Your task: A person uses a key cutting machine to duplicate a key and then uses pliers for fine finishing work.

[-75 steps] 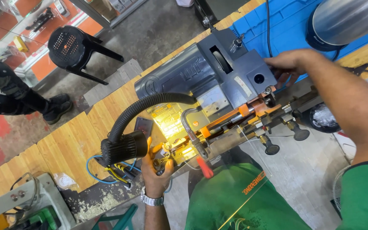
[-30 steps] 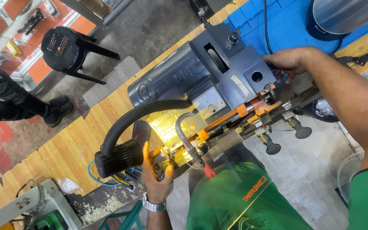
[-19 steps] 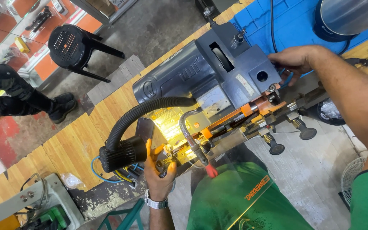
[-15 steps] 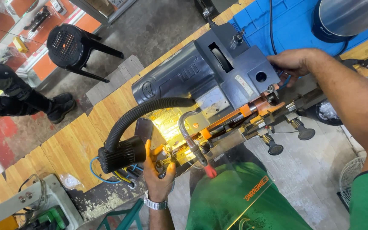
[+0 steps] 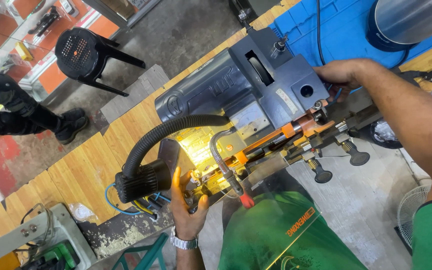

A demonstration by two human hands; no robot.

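Observation:
A grey-blue bench machine (image 5: 211, 90) with a dial, orange parts and a black corrugated hose lamp (image 5: 143, 180) lies on a wooden bench (image 5: 76, 175). My left hand (image 5: 188, 205), wearing a metal wristwatch, grips the lit clamp carriage (image 5: 201, 172) at the machine's front, beside a bent metal tube with a red tip (image 5: 246, 201). My right hand (image 5: 343, 75) curls around the right edge of the grey housing, above the bar with black-knobbed handles (image 5: 358, 157). What its fingertips touch is hidden.
A green see-through shield (image 5: 276, 230) hangs below the machine. A blue mat (image 5: 346, 30) and steel cylinder (image 5: 411, 20) sit at the back right. A black stool (image 5: 83, 52) and another person's legs (image 5: 26, 115) are at left. A fan (image 5: 416, 215) stands lower right.
The view has shifted slightly. My left hand's fingers have shifted a little on the carriage; my right hand stays on the housing edge.

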